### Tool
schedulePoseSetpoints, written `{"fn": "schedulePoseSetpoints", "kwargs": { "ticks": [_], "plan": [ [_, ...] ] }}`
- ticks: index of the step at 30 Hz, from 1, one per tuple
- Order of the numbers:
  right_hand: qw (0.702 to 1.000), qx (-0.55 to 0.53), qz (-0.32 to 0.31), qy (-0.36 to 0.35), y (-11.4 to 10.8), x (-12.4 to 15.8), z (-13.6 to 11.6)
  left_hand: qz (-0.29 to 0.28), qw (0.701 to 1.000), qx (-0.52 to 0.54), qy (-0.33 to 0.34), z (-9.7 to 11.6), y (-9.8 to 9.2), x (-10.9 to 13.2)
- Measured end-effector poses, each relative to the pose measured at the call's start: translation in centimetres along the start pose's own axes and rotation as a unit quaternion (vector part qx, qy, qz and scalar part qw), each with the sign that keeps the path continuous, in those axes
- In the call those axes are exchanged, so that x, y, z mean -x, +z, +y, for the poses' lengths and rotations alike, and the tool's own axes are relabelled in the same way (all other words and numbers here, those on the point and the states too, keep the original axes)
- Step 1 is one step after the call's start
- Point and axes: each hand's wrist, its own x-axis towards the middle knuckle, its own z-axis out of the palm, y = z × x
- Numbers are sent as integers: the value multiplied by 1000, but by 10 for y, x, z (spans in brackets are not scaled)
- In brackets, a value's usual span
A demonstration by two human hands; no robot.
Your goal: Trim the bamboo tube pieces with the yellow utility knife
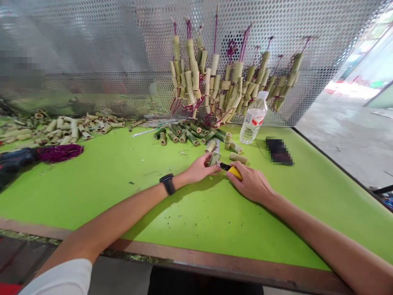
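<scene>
My left hand (199,169), with a black watch on its wrist, pinches a short greenish bamboo piece (214,158) upright on the green table (107,184). My right hand (250,183) is closed around a yellow and black utility knife (233,171), whose tip points at the bamboo piece and seems to touch it. Both hands meet near the middle of the table. Loose cut bamboo tubes (190,134) lie just beyond them.
A plastic water bottle (253,119) stands right of the tubes, a dark blurred object (278,151) beside it. Strung bamboo bundles (224,84) hang on the perforated metal screen. More pale bamboo pieces (67,128) and a purple cord bundle (59,152) lie at left.
</scene>
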Motion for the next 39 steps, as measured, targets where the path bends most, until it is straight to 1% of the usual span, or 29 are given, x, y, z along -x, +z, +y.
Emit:
{"fn": "schedulePoseSetpoints", "kwargs": {
  "ticks": [5, 7, 10, 16, 19, 27, 32, 34, 39],
  "plan": [
    [1000, -3, -4, -9, -3, 3, -3, -34, 996, -73, 29, 5, 1, 8],
    [1000, 0, 4, -8, -4, 3, -3, -44, 995, -76, 43, 8, 2, 12],
    [1000, 0, 13, 2, -5, 3, -2, -37, 996, -53, 53, 12, 6, 17],
    [999, -9, 8, 32, -6, -1, 1, -8, 998, -50, 39, 16, 10, 18],
    [999, -20, 2, 28, -6, -2, 3, -10, 997, -60, 39, 17, 9, 17],
    [1000, -23, 16, -6, -6, 0, 5, -30, 994, -92, 53, 21, 8, 20],
    [999, -22, 4, -24, -6, 1, 5, -22, 994, -95, 40, 19, 9, 19],
    [1000, -19, 1, -24, -5, 2, 5, -13, 993, -112, 43, 17, 8, 19],
    [1000, -14, -4, -25, -4, 3, 2, -11, 977, -196, 87, 16, 6, 20]
  ]
}}
